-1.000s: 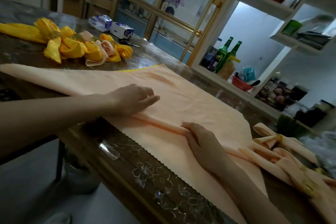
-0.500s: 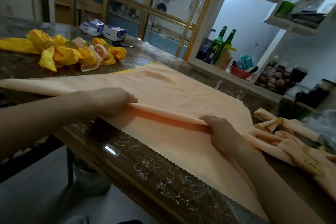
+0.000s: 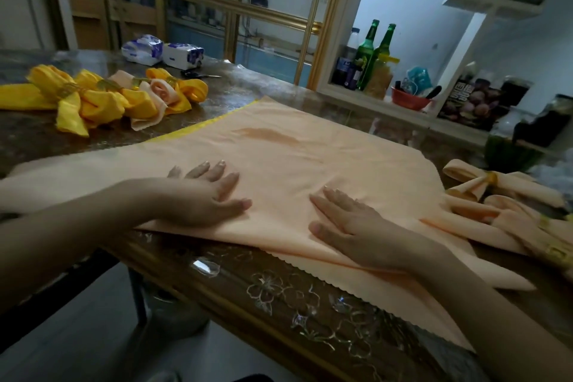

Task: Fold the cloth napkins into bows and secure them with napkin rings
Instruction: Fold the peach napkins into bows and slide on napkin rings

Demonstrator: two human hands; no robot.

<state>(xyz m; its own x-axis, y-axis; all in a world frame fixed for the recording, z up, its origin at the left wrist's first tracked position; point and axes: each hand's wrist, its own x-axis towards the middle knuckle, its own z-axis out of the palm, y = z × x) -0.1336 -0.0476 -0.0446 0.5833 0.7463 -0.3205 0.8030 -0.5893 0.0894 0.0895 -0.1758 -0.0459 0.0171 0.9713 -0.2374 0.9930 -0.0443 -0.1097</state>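
Note:
A large peach cloth napkin [image 3: 310, 149] lies spread over the table, its near part folded over and its zigzag edge hanging past the table's front. My left hand [image 3: 204, 192] lies flat on the fold, fingers straight. My right hand [image 3: 350, 220] presses flat on the cloth a little to the right. A yellow napkin edge [image 3: 198, 130] peeks out under the peach one. Finished yellow and peach bows [image 3: 102, 96] with gold rings sit at the back left. Peach bows [image 3: 483, 189] with a gold ring lie at the right.
The table [image 3: 279, 276] has a dark top under a clear cover with flower embroidery along its front edge. Two tissue packs [image 3: 164, 51] and scissors [image 3: 201, 74] lie at the back. Green bottles [image 3: 375, 53] and a red bowl [image 3: 409, 99] stand on the shelf behind.
Both hands gripped the near fold of the peach napkin and carried it away from me; now they lie flat on the cloth, pressing the fold down.

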